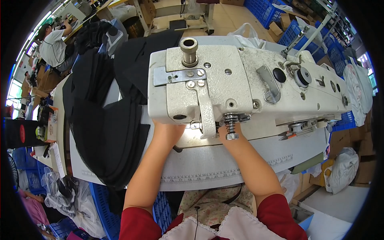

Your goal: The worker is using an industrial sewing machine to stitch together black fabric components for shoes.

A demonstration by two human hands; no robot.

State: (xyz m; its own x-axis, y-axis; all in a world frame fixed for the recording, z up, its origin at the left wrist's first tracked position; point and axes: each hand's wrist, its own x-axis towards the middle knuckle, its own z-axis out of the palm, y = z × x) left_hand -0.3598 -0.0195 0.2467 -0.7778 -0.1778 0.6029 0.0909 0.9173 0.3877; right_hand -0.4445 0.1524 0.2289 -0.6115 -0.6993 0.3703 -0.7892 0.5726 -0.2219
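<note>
A white industrial sewing machine [236,94] fills the middle, its head nearest me. My left hand [169,131] reaches under the left end of the head, and its fingers are hidden behind the machine. Under the spring and presser parts goes my right hand [239,134]; its fingers are covered too. What either hand holds or touches cannot be made out. Layered black cloth pieces [106,138] lie on the table left of my left hand, draping over its front edge. More black cloth [130,56] lies behind the machine head.
The pale sewing table [196,176] has a ruler strip along its front edge. Blue crates [106,208] stand below on the left. Plastic bags [342,170] and cardboard boxes are at the right. A person [54,46] sits at the far left.
</note>
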